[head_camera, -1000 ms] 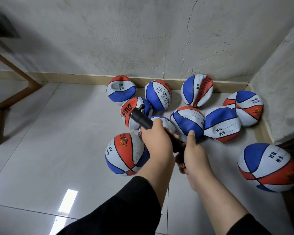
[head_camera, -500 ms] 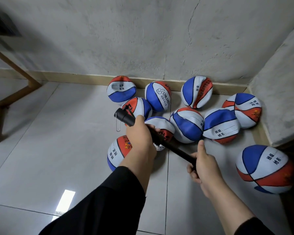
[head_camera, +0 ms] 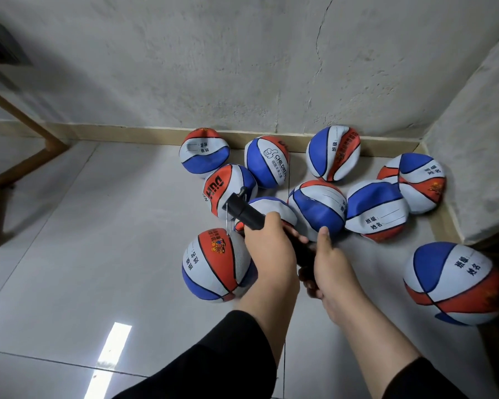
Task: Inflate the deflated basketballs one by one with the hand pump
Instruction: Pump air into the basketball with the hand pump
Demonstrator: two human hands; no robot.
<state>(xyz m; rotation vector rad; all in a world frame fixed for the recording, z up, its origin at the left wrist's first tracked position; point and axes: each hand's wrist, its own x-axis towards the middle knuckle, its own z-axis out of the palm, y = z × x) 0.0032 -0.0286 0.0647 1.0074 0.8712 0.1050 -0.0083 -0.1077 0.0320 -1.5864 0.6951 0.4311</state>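
With both hands on the hand pump (head_camera: pixel 244 212), the grip reads as follows. L hand (head_camera: pixel 270 249): fingers curled round the black barrel, back of hand to camera, fingertips just showing on the far side. R hand (head_camera: pixel 333 272): closed round the pump's near end/handle, thumb (head_camera: pixel 324 237) laid straight along the top, pointing away; the part it holds is mostly hidden by the hand itself. The 2 hands sit just beside each other w/ only a short dark stretch of pump showing between. Pump runs diagonally, far end up-left, nozzle fitting at the tip; a thin pale line hangs down from that end, can't tell what it is. Both forearms bare, black sleeves (head_camera: pixel 213 367) pushed back.

Ball nearest L hand, down-left: round red/white/blue basketball (head_camera: pixel 216 264) on the floor, its right edge hidden behind the L wrist. Whether the pump is connected to any ball: can't tell.

Behind the pump: cluster of dented, slack balls (head_camera: pixel 319 210) of same colours, several touching, packed toward the wall (head_camera: pixel 242 67) and skirting. One w/ "CHILDREN" print (head_camera: pixel 267 161) in back row. Separate, fuller-looking ball at right (head_camera: pixel 451 283), well apart from the cluster, near a concrete ledge (head_camera: pixel 478 156).

Floor: pale glossy tiles (head_camera: pixel 84 240) w/ a light reflection at bottom left. Wooden rail (head_camera: pixel 20 156) at far left.
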